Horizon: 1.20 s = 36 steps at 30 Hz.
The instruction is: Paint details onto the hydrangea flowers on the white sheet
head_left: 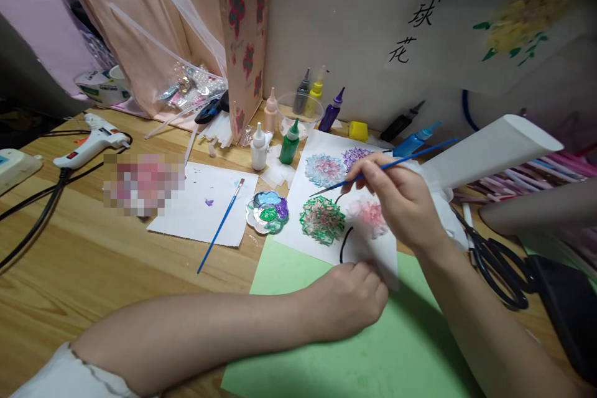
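Note:
My right hand (pixel 396 199) is closed around a thin blue paintbrush (pixel 420 152), whose dark tip points down-left, just above a green-edged painted flower (pixel 321 219). That flower is on a white sheet (pixel 289 230) with blue, purple and pink ones and dark curved stems. My left hand (pixel 354 298) rests curled at the sheet's lower edge, over green paper (pixel 280 273); its fingertips and anything inside them are hidden. Left of the sheet is a flower-shaped paint palette (pixel 267 212) with green, blue and purple paint. A second paintbrush (pixel 221 224) lies across a paint-spotted white sheet (pixel 186 199).
Behind the sheets stand a green paint bottle (pixel 290 143), a white one (pixel 259 148) and a clear plastic cup (pixel 301 115). Scissors (pixel 501 267) and a white tube (pixel 494 149) are at right. A glue gun (pixel 91 143) with its cord lies at left.

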{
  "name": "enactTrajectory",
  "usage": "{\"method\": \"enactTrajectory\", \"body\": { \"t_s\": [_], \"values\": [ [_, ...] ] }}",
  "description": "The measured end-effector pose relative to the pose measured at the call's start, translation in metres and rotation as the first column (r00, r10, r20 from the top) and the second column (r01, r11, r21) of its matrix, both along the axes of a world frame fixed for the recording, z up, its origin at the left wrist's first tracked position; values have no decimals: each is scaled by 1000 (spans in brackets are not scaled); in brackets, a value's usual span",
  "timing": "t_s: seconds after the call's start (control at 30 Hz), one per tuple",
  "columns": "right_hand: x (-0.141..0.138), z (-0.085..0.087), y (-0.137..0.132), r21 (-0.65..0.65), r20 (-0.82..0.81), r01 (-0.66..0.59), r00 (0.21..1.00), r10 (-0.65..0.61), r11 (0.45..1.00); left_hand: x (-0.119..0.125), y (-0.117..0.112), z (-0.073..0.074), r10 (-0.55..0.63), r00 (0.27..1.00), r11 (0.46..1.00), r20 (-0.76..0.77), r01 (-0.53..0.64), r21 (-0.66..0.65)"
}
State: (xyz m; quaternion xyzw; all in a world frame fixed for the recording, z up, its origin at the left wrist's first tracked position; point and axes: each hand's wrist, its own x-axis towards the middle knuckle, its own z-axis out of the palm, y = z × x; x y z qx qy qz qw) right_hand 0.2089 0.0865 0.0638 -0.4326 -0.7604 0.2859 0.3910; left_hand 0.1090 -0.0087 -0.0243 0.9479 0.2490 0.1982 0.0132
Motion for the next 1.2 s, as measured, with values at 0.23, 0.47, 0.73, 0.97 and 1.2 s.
{"method": "enactTrajectory", "body": {
  "t_s": [0.23,0.47,0.73,0.97,1.2],
  "values": [
    [15,-3,11,-48,93,67,994,-62,997,-1,1,4,15,1000,998,-25,-14,55],
    [6,-7,7,4,230,-23,973,22,1000,-2,2,5,13,999,999,-38,-11,38],
    [6,-7,7,45,239,-46,970,34,998,-1,2,4,7,999,1000,-54,-6,18],
    [4,-2,0,69,133,-38,991,28,997,-1,1,2,6,1000,1000,-25,-6,16],
    [-4,-6,-6,87,274,-152,954,123,985,0,1,1,5,1000,1000,-28,-6,-19]
  ]
}}
